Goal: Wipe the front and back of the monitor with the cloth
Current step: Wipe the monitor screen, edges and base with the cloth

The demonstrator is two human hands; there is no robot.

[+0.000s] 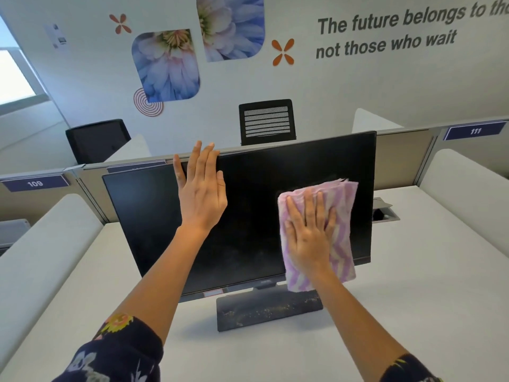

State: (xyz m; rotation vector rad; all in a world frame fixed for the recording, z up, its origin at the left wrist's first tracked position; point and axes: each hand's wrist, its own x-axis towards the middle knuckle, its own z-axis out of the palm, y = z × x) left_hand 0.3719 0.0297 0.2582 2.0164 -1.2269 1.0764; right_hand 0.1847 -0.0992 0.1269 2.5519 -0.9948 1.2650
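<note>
One white desk [413, 271] (dust-speckled monitor base [268, 310]), cubicle partitions [402, 146], flowered wall [248, 81].

Upright black monitor [248, 216] on desk, pink-and-white folded cloth [338, 230] against its screen.

Soft woven cloth [322, 232], striped pink and cream; monitor [248, 216] screen matt black; its plastic base [264, 312] dusty.
</note>
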